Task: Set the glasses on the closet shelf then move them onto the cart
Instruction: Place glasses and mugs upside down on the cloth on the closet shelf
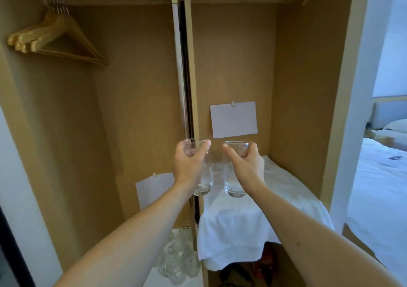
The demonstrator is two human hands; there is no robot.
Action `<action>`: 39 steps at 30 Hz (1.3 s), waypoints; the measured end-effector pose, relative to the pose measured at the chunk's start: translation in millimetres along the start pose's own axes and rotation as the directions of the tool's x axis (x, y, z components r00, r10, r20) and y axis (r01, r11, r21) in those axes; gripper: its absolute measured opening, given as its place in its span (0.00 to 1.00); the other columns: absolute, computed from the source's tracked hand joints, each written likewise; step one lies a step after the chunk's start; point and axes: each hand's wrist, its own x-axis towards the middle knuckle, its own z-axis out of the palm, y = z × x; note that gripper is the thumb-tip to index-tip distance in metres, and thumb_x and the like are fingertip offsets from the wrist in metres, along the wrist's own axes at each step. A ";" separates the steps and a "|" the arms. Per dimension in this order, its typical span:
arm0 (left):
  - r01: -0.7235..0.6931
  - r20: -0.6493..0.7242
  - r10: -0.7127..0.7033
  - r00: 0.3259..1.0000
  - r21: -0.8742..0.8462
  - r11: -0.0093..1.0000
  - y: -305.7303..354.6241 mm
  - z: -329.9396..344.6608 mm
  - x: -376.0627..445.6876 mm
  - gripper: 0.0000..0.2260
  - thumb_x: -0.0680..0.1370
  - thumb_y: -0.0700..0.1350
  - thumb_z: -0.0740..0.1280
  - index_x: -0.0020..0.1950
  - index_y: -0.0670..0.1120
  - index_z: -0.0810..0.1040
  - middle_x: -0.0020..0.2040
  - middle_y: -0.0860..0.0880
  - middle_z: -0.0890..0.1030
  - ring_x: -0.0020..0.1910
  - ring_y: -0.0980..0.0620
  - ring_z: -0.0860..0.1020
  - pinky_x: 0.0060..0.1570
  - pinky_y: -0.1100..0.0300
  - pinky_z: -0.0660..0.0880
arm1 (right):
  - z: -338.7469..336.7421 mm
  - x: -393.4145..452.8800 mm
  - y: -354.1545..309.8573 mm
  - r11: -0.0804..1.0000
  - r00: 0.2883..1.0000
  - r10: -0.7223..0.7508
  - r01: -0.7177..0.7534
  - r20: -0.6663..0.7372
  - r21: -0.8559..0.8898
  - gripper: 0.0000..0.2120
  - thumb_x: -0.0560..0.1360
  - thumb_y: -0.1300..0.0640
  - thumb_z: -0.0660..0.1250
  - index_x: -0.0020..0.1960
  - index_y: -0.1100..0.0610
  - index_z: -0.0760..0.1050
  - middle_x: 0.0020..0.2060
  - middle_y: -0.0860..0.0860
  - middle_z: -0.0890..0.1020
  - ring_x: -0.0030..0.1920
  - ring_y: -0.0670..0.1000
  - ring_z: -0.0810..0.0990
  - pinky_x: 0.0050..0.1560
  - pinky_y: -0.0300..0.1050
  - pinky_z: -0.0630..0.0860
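Both arms reach forward from the bottom of the frame into an open brown wooden closet (136,88). The left hand (190,165) grips a clear tall drinking glass (203,176) near its rim, thumb on the right side and fingers curled round the far side. The right hand (245,164) holds a second clear tall glass (234,185) the same way, thumb on the left of the rim. The two glasses hang upright, side by side and slightly apart, in the middle of the frame. The right-hand one is over the white cloth-covered closet shelf (264,216) in the right compartment; the left-hand one is in front of the closet's centre divider. Whether either base touches the cloth cannot be told.

A white paper card (233,119) is clipped to the back wall just above the hands, and another white card (152,189) sits lower in the left compartment, partly hidden by the left arm. At lower centre, under the left forearm, a cluster of clear empty glasses (176,258) stands on a white surface. Pale wooden clothes hangers (55,37) hang from the rail at upper left. At the right edge a bed with white linen (383,187) shows through a doorway.
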 end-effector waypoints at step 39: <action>0.263 -0.050 -0.259 0.965 0.101 0.960 -178.8 188.7 93.2 0.27 0.69 0.62 0.78 0.61 0.55 0.74 0.51 0.54 0.80 0.51 0.57 0.79 0.55 0.55 0.77 | -29.8 181.7 209.6 0.968 0.974 0.211 -0.196 0.083 -0.157 0.31 0.68 0.32 0.73 0.61 0.51 0.71 0.41 0.50 0.79 0.42 0.50 0.80 0.48 0.50 0.78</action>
